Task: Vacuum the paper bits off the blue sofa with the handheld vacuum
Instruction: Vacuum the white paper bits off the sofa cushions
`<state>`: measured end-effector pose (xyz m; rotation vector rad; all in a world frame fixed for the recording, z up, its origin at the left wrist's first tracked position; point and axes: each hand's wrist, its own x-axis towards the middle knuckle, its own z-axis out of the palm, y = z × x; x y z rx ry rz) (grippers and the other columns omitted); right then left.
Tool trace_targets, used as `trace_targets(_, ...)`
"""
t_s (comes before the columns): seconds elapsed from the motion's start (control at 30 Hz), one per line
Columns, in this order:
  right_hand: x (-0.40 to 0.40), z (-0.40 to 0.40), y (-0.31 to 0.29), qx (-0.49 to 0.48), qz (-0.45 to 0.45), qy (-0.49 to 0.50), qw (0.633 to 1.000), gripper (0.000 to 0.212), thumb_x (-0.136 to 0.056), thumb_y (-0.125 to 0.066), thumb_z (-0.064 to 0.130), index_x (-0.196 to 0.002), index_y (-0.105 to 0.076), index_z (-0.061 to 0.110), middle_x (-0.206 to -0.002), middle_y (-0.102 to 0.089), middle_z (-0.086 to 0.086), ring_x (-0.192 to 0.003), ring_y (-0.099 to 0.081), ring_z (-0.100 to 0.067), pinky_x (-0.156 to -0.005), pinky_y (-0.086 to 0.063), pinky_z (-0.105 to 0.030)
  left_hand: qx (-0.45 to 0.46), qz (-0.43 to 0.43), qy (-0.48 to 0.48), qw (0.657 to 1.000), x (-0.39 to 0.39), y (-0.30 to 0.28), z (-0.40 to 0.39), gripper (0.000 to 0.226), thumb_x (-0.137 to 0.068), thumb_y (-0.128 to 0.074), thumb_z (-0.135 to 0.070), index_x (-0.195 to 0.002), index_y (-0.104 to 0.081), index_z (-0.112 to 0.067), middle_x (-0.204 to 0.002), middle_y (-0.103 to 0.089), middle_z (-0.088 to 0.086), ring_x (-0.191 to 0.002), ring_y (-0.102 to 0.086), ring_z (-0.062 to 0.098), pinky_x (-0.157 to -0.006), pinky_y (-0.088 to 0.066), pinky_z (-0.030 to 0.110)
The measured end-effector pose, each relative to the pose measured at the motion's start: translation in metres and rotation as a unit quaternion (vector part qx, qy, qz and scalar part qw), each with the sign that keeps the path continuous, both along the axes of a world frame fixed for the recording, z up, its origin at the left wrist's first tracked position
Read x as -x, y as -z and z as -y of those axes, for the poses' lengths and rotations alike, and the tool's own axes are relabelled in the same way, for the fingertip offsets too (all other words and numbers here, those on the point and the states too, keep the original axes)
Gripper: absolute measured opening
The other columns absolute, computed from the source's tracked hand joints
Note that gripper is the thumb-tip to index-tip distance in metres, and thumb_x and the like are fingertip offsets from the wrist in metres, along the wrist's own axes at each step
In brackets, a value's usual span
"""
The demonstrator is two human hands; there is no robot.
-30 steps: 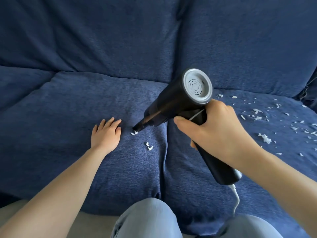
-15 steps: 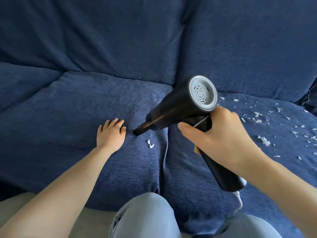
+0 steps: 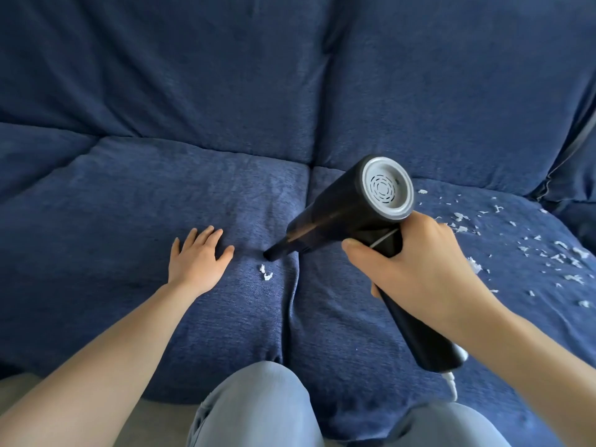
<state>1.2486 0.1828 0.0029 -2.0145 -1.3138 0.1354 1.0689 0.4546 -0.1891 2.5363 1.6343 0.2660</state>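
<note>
- We are gripping the handheld vacuum [image 3: 351, 204] in our right hand [image 3: 419, 272], fingers wrapped round its handle; our left hand [image 3: 196, 259] is lying flat, fingers spread.
- We are working near two paper bits [image 3: 266, 273] on the left cushion [image 3: 129, 221]; many scattered bits [image 3: 554, 253] are waiting on the right cushion [image 3: 371, 317].

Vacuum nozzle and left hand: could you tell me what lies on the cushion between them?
In the head view, only bare blue fabric separates the nozzle from the left hand; two paper bits lie just below that gap.
</note>
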Motion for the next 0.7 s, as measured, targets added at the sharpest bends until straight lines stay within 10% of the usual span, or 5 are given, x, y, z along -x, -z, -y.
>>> trace_targets(0.7, 0.009, 0.034, -0.003, 0.029, -0.028, 0.01, 0.999, 0.03, -0.068, -0.062, 0.049, -0.067, -0.055, 0.02, -0.054, -0.068, 0.01, -0.06, -0.064, -0.009, -0.058, -0.048, -0.022, 0.033, 0.008, -0.002, 0.999, -0.012, -0.009, 0.008, 0.056, -0.099, -0.024, -0.047, -0.151, -0.024, -0.025, -0.16, -0.016, -0.005, -0.148, -0.006, 0.029, -0.117, -0.005, 0.055)
